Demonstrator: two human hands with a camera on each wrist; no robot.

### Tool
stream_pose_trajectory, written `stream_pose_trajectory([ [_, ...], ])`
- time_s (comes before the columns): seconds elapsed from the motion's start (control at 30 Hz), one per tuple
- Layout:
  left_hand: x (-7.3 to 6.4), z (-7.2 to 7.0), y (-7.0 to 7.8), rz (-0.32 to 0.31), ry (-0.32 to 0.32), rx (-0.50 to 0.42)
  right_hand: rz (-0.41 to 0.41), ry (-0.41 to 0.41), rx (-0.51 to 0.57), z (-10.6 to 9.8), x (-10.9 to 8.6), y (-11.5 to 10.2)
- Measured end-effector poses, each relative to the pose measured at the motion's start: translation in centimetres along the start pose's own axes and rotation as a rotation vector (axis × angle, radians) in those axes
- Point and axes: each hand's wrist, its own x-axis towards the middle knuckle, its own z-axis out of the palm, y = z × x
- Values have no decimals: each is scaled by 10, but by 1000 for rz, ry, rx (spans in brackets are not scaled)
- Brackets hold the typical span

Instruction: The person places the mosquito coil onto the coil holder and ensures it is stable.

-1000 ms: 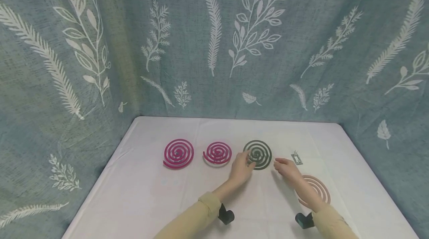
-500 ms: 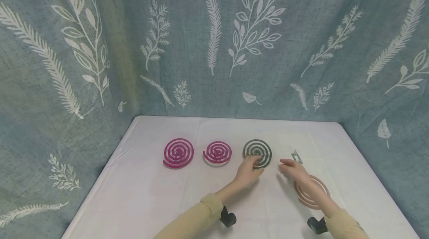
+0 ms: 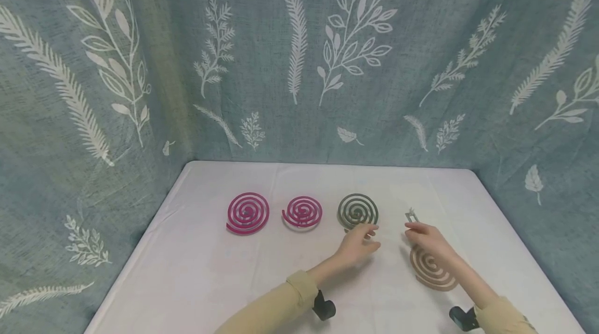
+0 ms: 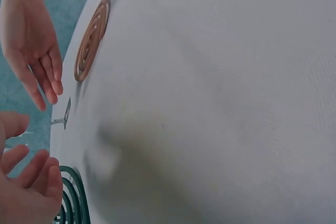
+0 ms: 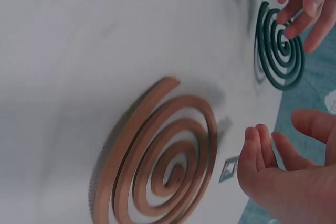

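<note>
My left hand (image 3: 357, 244) hovers by the near edge of a dark green mosquito coil (image 3: 357, 211), its thumb and fingers apart with nothing between them. Just behind my right fingertips is a small metal coil stand (image 3: 411, 216), a flat piece with an upright prong. My right hand (image 3: 430, 240), its fingers loosely bent, holds nothing; the right wrist view shows a gap between it and the stand. Partly under that hand in the head view, a brown mosquito coil (image 5: 176, 179) lies on the table. The green coil seems raised off the table.
Two magenta mosquito coils, a larger one (image 3: 248, 213) and a smaller one (image 3: 302, 211), sit left of the green one in a row. A white cloth covers the table (image 3: 187, 271). Leaf-patterned curtains (image 3: 262, 63) enclose the back and sides.
My left hand has drawn away from the green coil, toward me and to the right. My right hand has moved right, toward the metal stand. The coils stay in place.
</note>
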Motion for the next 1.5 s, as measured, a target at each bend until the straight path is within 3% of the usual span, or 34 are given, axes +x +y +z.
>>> stream_pose_trajectory([
  [0.2, 3, 2, 7, 69, -83, 100, 3, 7, -22, -15, -7, 8],
  [0.37, 6, 4, 8, 146, -188, 207, 5, 9, -76, -27, -9, 25],
  [0.63, 12, 6, 11, 161, -351, 354, 100, -18, -111, -43, 36, 125],
  [0.73, 16, 7, 12, 171, -405, 384, 138, -35, -129, -48, 39, 141],
  [0.9, 19, 10, 15, 170, -474, 375, 230, -77, -166, -56, 16, 114],
  [1.1, 20, 15, 18, 131, -523, 375, 215, -89, -180, -60, -10, 73],
  [1.33, 22, 23, 19, 124, -561, 435, 227, -82, -164, -59, -13, 71],
  [1.5, 23, 28, 22, 88, -545, 509, 241, -91, -154, -57, -9, 73],
])
